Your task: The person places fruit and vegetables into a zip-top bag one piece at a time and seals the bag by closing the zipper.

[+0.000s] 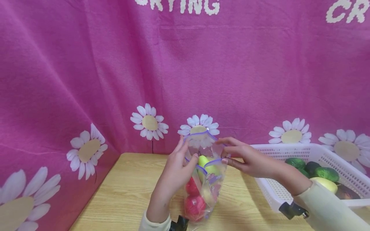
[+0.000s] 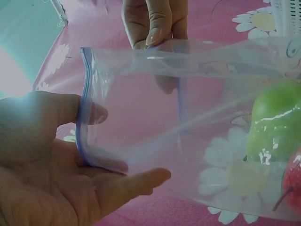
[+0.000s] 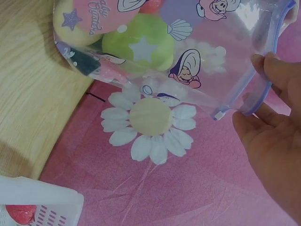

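Observation:
A clear zip bag [image 1: 215, 184] with a purple-blue zip edge stands upright on the table, its mouth spread apart at the top. My left hand [image 1: 178, 170] holds the left side of the rim between thumb and fingers. On the opposite side, my right hand [image 1: 248, 158] pinches the rim near the white zip slider [image 3: 219, 115]. Inside the bag are a green pear [image 2: 277, 122], a red apple-like fruit [image 1: 195, 207] at the bottom and a pale yellow fruit [image 3: 70, 30]. Cartoon prints on the bag partly hide its contents.
On the right sits a white perforated basket [image 1: 284, 147] with several green vegetables [image 1: 326, 174], a yellow fruit [image 1: 325, 184] and a dark purple-brown one [image 1: 347, 191]. A pink daisy-printed cloth [image 1: 245, 80] hangs behind the wooden table [image 1: 115, 192].

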Available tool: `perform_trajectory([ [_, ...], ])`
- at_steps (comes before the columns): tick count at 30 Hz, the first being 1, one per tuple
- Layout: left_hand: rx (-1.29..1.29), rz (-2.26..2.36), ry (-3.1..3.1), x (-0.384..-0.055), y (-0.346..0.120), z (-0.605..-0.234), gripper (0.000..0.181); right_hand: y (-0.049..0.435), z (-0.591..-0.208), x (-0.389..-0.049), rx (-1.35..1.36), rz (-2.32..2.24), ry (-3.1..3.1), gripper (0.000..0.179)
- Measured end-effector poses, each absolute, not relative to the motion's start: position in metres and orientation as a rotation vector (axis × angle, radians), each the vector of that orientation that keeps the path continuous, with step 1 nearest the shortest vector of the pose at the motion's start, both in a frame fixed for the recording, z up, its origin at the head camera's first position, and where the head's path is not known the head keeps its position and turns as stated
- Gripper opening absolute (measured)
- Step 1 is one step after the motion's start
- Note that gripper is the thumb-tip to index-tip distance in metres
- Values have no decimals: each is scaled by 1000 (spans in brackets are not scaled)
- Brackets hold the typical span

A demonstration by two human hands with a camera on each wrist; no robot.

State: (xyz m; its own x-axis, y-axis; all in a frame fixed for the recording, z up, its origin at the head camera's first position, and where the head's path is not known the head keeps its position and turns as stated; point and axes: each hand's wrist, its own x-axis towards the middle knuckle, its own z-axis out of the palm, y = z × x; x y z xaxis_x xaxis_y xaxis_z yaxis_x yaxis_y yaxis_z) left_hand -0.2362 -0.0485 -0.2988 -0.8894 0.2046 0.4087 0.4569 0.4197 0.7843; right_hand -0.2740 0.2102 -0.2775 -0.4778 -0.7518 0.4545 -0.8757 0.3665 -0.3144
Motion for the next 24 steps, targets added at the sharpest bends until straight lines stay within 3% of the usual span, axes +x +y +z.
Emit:
perform_trajectory([
  [14, -494, -1537, -2396, -236, -51, -298, 69, 222, -275, -282, 1243, 800, -2502, 7],
  [21, -491, -1521, -2388, -235, -52, -294, 71, 257, -283, -313, 1053, 728, -2441, 25],
  [24, -489, -1511, -2392, -234, -51, -294, 71, 278, -292, -325, 955, 767, -2471, 23],
])
